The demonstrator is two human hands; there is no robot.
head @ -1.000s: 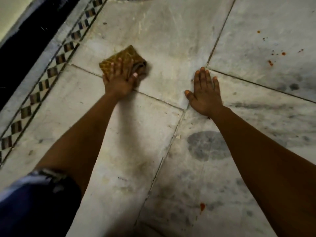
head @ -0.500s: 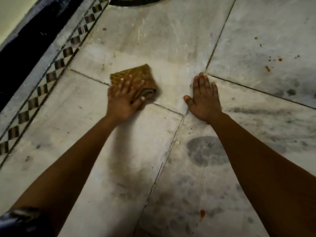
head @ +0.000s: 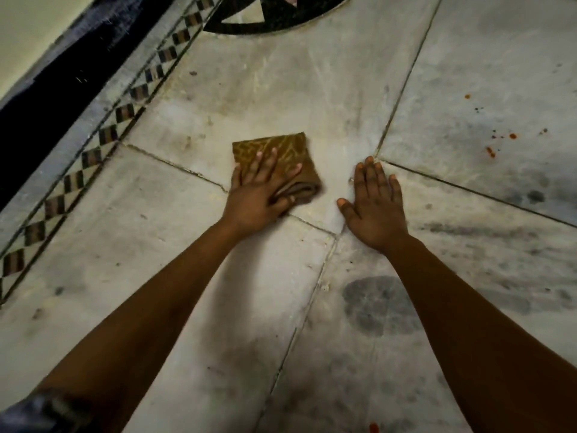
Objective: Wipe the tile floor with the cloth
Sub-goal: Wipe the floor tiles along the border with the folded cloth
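Note:
A folded brown cloth with a yellow pattern [head: 288, 151] lies on the pale marble tile floor [head: 281, 89], just above a grout line. My left hand [head: 259, 195] presses flat on the cloth with straight, spread fingers, covering its lower left part. My right hand [head: 374, 204] rests flat on the floor to the right of the cloth, fingers straight, close to where the grout lines cross. A small gap of bare tile separates the cloth from my right hand.
A checkered border strip [head: 93, 157] and a dark skirting [head: 46, 98] run along the left. A black inlay arc [head: 274, 17] sits at the top. Red spots [head: 491, 151] dot the right tile, a red spot [head: 373, 428] lies at the bottom, and a grey smudge [head: 377, 304] lies below my right hand.
My left hand has slid the cloth to the right and nearer to me, from beside the border strip toward my right hand. My right hand has stayed planted on the floor.

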